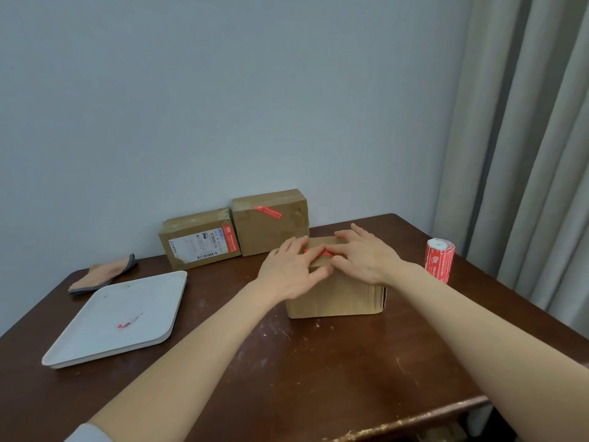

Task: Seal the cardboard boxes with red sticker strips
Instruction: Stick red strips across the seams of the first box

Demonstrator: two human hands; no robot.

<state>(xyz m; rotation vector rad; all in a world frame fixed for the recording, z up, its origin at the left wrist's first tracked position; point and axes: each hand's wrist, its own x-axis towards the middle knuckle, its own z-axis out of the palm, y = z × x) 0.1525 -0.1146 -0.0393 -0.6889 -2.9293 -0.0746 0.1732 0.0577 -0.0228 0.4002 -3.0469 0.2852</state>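
Our two bare forearms are reaching out over the dark wooden tabletop (287,362) toward its middle, where the cardboard box (338,298) is sitting. We are laying the left hand (288,272) and the right hand (366,260) on the top of that box, fingers straight and spread rather than curled, fingertips nearly meeting. Both are pressing down on a red sticker strip (318,252) that is running across the lid (only a short piece of it is showing between the fingers). Our left thumb is resting against the box's upper front edge. Off to the right, well apart from the box, a roll of red stickers (440,260) is standing upright near the tabletop's edge, close to a grey curtain (526,154). Against the wall behind, two more boxes are standing side by side and touching: a labelled box (197,240) wearing a red strip at its right end, and a taller box (267,224) wearing a slanted red strip. To the left a white tray (95,339) is lying flat with a small red scrap (129,322) on it, and just behind the tray a folded cloth (102,275) is resting.
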